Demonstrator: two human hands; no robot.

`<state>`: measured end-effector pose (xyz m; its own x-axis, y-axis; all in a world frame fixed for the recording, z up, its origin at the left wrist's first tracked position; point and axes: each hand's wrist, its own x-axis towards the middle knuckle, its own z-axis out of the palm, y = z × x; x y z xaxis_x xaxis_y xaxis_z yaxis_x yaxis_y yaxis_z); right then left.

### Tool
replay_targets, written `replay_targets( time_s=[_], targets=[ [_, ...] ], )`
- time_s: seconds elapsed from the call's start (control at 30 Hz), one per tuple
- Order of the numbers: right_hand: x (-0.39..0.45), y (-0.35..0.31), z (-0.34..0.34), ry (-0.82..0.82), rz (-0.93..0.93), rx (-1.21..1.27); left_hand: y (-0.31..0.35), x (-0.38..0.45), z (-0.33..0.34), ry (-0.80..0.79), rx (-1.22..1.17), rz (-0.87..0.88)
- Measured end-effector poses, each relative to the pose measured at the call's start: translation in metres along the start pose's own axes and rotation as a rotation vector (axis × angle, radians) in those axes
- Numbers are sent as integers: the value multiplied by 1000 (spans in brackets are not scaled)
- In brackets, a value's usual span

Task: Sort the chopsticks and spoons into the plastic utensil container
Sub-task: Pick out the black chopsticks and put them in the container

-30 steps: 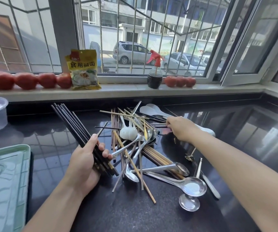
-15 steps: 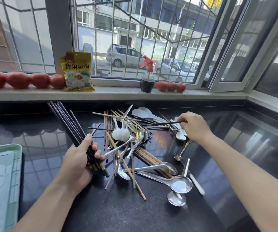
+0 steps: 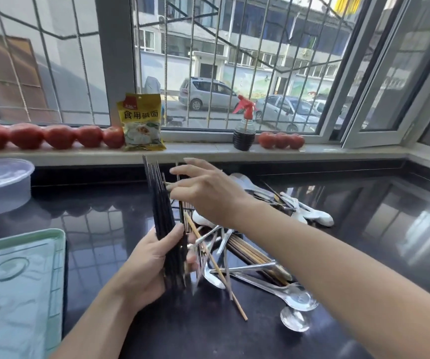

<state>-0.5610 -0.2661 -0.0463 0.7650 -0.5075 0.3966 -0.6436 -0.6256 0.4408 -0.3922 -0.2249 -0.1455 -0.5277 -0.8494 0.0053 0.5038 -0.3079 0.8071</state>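
My left hand [image 3: 154,260] grips a bundle of black chopsticks [image 3: 162,208] by its lower end and holds it nearly upright above the dark counter. My right hand [image 3: 208,195] reaches across to the bundle's upper part with its fingers spread, and a single thin black chopstick [image 3: 180,211] stands under it beside the bundle. To the right lies the mixed pile: wooden chopsticks [image 3: 250,252], metal spoons [image 3: 296,296] and white ceramic spoons [image 3: 312,216]. A pale green plastic tray [image 3: 19,281] sits at the lower left.
A clear round plastic tub [image 3: 1,185] stands at the far left. On the window sill are rows of tomatoes [image 3: 58,136], a yellow packet [image 3: 141,123] and a dark spray bottle [image 3: 243,130]. The black counter [image 3: 364,229] runs on to the right.
My left hand has raised the black bundle from slanting to nearly upright. My right hand has come from the right side of the pile to the bundle, bringing a black chopstick.
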Motion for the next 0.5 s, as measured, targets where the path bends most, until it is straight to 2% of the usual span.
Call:
replay_targets(
  time_s=[0.07,0.13,0.2,0.27,0.37,0.5],
  targets=[
    [-9,4,20,59,143,92,3,0,-7,-1,10,-14],
    [-31,24,37,88,439,141,2,5,-7,97,-33,61],
    [-64,62,52,-22,784,158,-1,10,-7,215,-90,144],
    [-97,97,62,-240,1051,150,-3,14,-9,295,-110,186],
    [-119,124,77,-416,1153,192,-4,17,-14,353,-108,207],
    [-101,132,98,-528,1030,246,-5,19,-17,350,-137,209]
  ],
)
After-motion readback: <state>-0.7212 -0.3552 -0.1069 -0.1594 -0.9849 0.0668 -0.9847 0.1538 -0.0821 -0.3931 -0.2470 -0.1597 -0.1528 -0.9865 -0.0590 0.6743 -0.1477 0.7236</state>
